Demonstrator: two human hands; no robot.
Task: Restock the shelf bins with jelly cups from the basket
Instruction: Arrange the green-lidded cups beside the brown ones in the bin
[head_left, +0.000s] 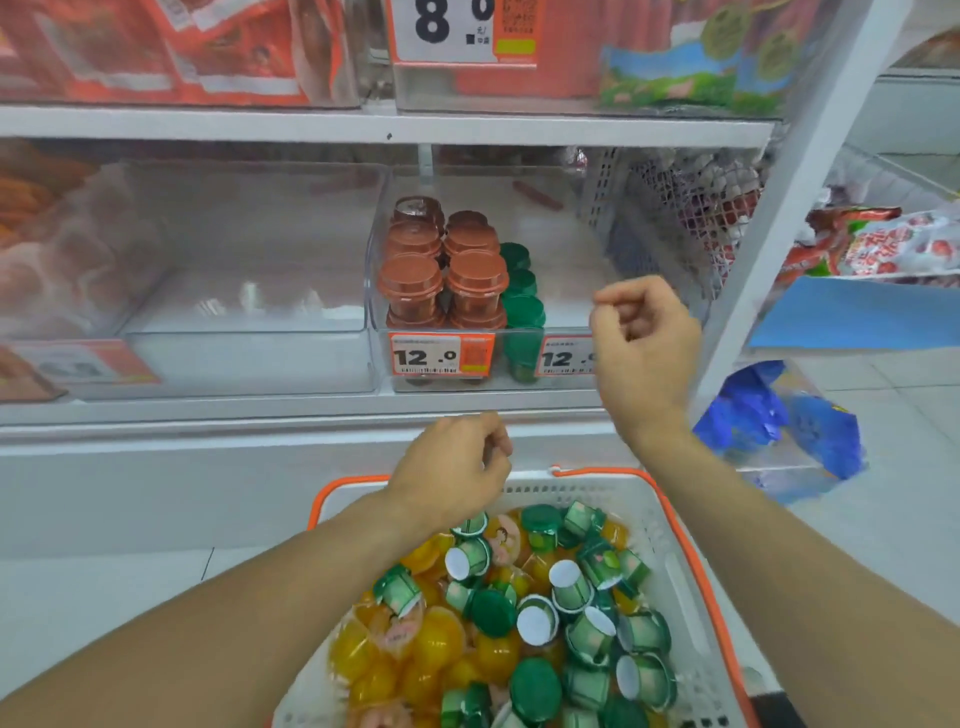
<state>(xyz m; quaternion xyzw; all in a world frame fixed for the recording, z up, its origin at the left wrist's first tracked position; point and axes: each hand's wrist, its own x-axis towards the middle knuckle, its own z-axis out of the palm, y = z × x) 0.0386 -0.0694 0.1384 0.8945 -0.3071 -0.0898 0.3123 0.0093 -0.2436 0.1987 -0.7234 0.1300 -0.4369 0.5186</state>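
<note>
Hovering in front of the middle shelf, the right hand (644, 343) has its fingers loosely curled and carries nothing; it hangs just right of the clear shelf bin (561, 249), partly covering the second of two orange price tags (441, 355) reading 12. Lower down, the left hand (457, 467) is raised over the far rim of the white basket (670, 525) with orange handles, fingers bent inward, and I cannot tell whether anything is pinched in them. The jelly cups in the basket (540, 613) lie heaped below and toward the person from that hand: green-lidded ones tumbled on their sides at the right, yellow ones at the left. Inside the bin, brown cups (441, 260) stand stacked in two rows at the left side, with a single row of green cups (519, 291) just beside them; the right part of the bin, nearest the raised hand, shows bare floor.
</note>
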